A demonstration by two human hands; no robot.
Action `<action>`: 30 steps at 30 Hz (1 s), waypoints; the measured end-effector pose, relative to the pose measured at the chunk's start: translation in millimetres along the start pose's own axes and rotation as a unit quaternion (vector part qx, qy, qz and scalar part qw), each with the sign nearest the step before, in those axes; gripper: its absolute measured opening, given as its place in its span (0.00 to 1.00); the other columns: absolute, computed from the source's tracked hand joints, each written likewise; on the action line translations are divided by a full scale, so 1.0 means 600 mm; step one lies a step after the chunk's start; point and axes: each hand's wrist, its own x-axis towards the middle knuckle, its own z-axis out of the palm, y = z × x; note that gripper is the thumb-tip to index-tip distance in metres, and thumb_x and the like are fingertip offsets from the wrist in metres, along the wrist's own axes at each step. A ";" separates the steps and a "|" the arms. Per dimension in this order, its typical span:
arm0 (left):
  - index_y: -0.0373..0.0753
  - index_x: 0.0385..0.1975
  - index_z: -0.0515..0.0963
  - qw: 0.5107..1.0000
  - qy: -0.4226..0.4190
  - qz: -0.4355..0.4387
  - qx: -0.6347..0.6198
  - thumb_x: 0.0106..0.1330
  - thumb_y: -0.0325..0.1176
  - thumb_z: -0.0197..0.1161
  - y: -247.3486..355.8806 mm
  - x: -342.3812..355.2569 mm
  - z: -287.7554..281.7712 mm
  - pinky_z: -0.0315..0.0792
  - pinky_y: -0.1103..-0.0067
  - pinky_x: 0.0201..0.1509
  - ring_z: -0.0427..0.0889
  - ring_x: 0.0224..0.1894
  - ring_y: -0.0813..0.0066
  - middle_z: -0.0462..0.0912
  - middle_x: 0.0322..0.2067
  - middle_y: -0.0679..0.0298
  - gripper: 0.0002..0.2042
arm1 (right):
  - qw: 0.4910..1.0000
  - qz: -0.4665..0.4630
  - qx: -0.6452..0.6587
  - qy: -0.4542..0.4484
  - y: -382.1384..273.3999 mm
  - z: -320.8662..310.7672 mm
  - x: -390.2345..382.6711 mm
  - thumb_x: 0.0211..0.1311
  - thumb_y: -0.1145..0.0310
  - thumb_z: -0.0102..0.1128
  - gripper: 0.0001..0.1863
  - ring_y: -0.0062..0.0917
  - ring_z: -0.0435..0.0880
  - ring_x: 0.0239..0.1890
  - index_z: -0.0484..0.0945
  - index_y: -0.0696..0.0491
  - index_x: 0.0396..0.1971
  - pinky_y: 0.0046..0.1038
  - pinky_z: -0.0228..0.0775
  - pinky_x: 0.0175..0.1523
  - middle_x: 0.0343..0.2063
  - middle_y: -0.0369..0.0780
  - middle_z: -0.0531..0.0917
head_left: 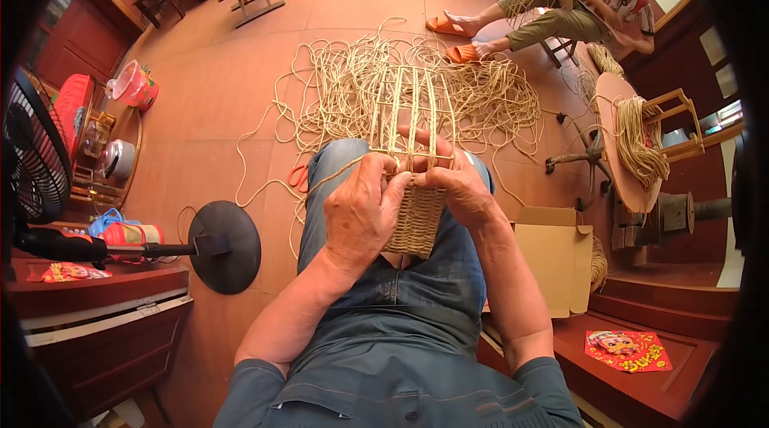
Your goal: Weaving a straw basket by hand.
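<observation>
Over my lap, a narrow frame of pale bars [433, 99] carries a tightly woven panel of tan cord [416, 224] on its near part. My left hand [360, 207] is closed at the panel's upper left edge, thumb and fingers pinching the cord there. A loose strand [335, 175] runs from that hand leftward and down. On the other side, my right hand [458, 186] grips the frame, its thumb on the weave's edge and its fingers reaching behind and between the bars. The exact crossing under my thumbs is hidden.
Tangled tan cord [336, 99] covers the floor ahead. Orange-handled scissors [299, 178] lie left of my knee. A black fan base [225, 248] stands left, a cardboard box [553, 260] right. A seated person [609, 7] handles cord at far right, near a cord-draped round board [621, 139].
</observation>
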 end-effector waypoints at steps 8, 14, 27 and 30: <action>0.38 0.39 0.79 1.000 -0.009 -0.017 -0.013 0.71 0.28 0.69 -0.003 0.007 0.003 0.79 0.65 0.35 0.88 0.30 0.59 0.87 0.29 0.59 0.05 | 0.999 -0.041 0.021 0.021 0.036 -0.011 -0.010 0.61 0.77 0.61 0.43 0.19 0.84 0.53 0.62 0.54 0.80 0.26 0.73 0.63 0.52 0.37 0.87; 0.36 0.39 0.78 0.981 -0.069 -0.117 -0.140 0.71 0.25 0.67 0.005 0.006 -0.013 0.78 0.69 0.34 0.84 0.26 0.66 0.84 0.28 0.60 0.04 | 0.997 -0.066 0.021 0.039 0.044 -0.008 -0.026 0.60 0.74 0.65 0.43 0.22 0.84 0.56 0.64 0.56 0.78 0.27 0.72 0.68 0.51 0.36 0.86; 0.35 0.45 0.76 0.943 -0.091 -0.118 -0.298 0.70 0.20 0.67 -0.004 -0.001 -0.008 0.80 0.74 0.43 0.86 0.37 0.62 0.85 0.37 0.57 0.08 | 0.990 -0.105 0.068 0.062 0.064 -0.008 -0.034 0.62 0.71 0.67 0.41 0.24 0.84 0.57 0.65 0.58 0.77 0.31 0.71 0.70 0.53 0.40 0.86; 0.37 0.49 0.79 0.988 -0.072 0.037 -0.135 0.76 0.24 0.66 0.008 -0.001 -0.027 0.75 0.69 0.64 0.86 0.39 0.73 0.89 0.41 0.62 0.07 | 0.986 -0.120 0.091 0.067 0.070 -0.012 -0.037 0.64 0.70 0.67 0.39 0.26 0.85 0.58 0.66 0.60 0.75 0.32 0.71 0.71 0.52 0.42 0.87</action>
